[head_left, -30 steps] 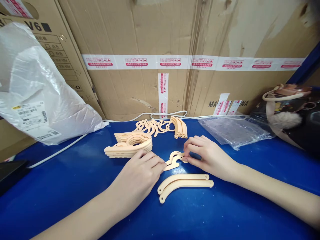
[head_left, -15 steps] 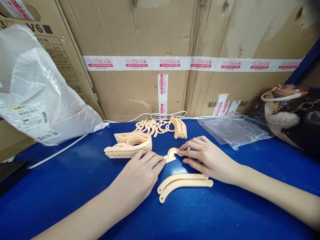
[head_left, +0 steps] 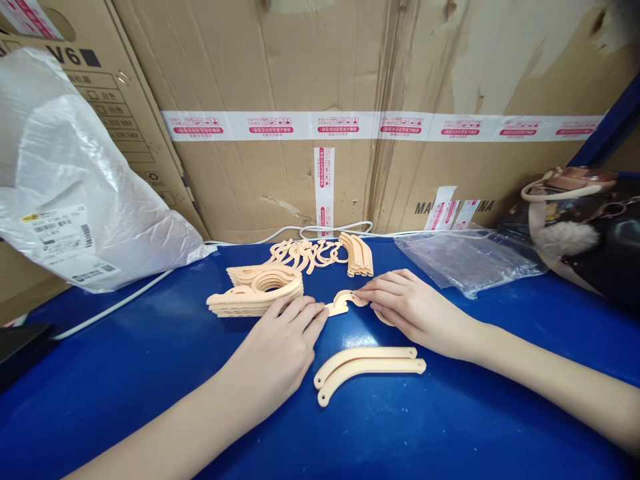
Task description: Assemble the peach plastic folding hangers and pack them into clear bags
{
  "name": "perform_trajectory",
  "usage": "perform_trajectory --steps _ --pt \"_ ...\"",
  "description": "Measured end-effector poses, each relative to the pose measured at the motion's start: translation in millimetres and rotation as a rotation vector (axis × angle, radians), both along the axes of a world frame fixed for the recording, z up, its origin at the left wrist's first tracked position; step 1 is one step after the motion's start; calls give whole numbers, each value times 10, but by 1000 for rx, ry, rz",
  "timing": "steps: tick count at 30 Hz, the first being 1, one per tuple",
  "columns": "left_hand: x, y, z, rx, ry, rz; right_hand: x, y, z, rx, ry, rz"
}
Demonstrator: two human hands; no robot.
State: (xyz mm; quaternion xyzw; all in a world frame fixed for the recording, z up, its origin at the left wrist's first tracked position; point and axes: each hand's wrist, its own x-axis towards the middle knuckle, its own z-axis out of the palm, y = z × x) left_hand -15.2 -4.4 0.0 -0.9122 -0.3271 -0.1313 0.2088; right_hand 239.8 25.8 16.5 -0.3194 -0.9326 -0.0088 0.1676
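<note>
Between my hands is a small cream plastic hanger part (head_left: 341,303) with a wavy, hook-like curve, just above or on the blue table. My left hand (head_left: 287,343) has its fingertips closed on the left end of it. From the other side, my right hand (head_left: 420,310) pinches the curved right end with thumb and fingers. Under the right fingers a rounded cream edge (head_left: 383,319) shows; the rest of it is hidden. Closer to me lie two long curved hanger arms (head_left: 370,367), side by side, with holes at their ends.
A stack of cream hanger pieces (head_left: 255,293) stands beyond my left hand. Behind it are loose hook-shaped parts (head_left: 305,255) and a pile of curved arms (head_left: 357,255). A white parcel bag (head_left: 85,180), a clear plastic bag (head_left: 465,260), a white cable (head_left: 115,305) and cardboard boxes (head_left: 280,180) surround the table (head_left: 200,400).
The part between my hands has shifted slightly, and its curve shows more fully. My right hand's fingers have drawn closer together around its end. My left hand has barely moved.
</note>
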Motion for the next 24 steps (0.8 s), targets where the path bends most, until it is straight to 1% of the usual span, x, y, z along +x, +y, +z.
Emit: perform_trajectory --steps 5,8,10,13,15,18,21,24 --pt "-5 9 -24 -9 11 19 71 75 17 114 -48 -57" --pt "-9 -6 5 -36 -35 -10 130 136 -3 220 -135 -56" --pt "-13 -45 58 -113 -112 -92 164 172 -23 292 -196 -43" --pt "-1 -129 144 -295 -248 -236 190 202 -44 377 -273 -22" --pt "20 -177 172 -382 -280 -267 189 203 -45 427 -325 -11" --pt "56 -205 168 -464 -231 -254 168 184 -25 487 -392 -15" --pt "77 -193 153 -538 -186 -220 140 167 13 517 -434 -40" --pt "84 -179 149 -596 -190 -186 112 153 57 504 -385 -62"
